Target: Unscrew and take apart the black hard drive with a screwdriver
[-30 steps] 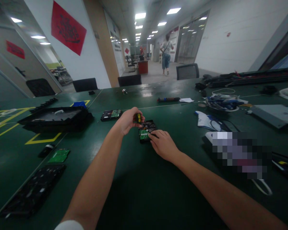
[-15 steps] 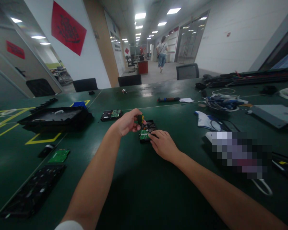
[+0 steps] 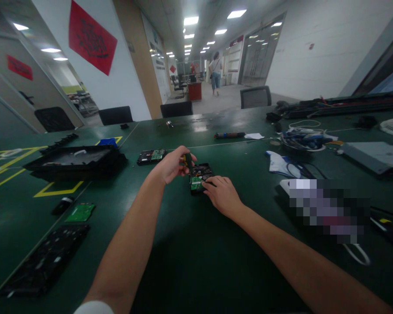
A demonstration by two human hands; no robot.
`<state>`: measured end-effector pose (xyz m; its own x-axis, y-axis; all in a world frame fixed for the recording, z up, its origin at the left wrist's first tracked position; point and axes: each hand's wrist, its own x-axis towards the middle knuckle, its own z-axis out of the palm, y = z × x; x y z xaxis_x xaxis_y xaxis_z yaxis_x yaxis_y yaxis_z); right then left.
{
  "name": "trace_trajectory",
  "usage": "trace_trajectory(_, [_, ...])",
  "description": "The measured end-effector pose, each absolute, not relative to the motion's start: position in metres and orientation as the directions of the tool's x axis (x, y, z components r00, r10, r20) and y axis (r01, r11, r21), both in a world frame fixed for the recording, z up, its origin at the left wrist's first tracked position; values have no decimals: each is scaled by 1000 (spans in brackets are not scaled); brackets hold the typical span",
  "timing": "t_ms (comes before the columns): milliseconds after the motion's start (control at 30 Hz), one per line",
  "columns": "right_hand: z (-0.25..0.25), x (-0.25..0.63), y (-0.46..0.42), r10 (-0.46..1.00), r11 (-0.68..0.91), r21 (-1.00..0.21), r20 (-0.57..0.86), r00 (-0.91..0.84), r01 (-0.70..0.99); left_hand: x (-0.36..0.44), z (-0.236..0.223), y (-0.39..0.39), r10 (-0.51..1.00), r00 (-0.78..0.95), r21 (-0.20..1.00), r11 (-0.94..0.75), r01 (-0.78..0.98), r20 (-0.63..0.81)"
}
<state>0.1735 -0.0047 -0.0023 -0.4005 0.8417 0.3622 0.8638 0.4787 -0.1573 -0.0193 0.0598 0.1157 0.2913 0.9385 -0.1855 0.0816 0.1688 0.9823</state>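
Note:
My left hand (image 3: 177,165) is closed around a stubby black-and-yellow screwdriver (image 3: 188,161), held upright over the far left part of a hard drive (image 3: 202,170). Its tip is too small to make out. The drive lies on the green table with its green circuit board (image 3: 195,182) facing up. Along the drive's right edge, my right hand (image 3: 222,194) grips it with thumb and fingers. A second hard drive (image 3: 150,156) with a partly green underside lies just left of my left hand.
At left are a black plastic tray (image 3: 75,159), a loose green circuit board (image 3: 80,212) and a black panel (image 3: 47,259). A pen-shaped tool (image 3: 229,135) lies beyond my hands. A cable bundle (image 3: 303,141) and a grey metal box (image 3: 376,156) are at right. A person (image 3: 215,73) walks far back.
The screwdriver has tilted and shifted slightly left in my left hand's fingers. My right hand stays on the hard drive. The person in the background has moved left.

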Motion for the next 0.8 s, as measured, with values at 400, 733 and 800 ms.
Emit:
trace_trajectory(400, [-3, 177, -1, 833, 484, -181, 394, -388, 856, -19, 111, 67, 954, 227, 980, 194, 31, -196])
trace_trajectory(733, [-3, 171, 2, 840, 452, -166, 409, -356, 876, -16, 110, 64, 953, 247, 984, 169, 51, -176])
trace_trajectory(800, [-4, 171, 2, 839, 451, -166, 413, -354, 877, -17, 110, 65, 955, 240, 985, 165, 47, -171])
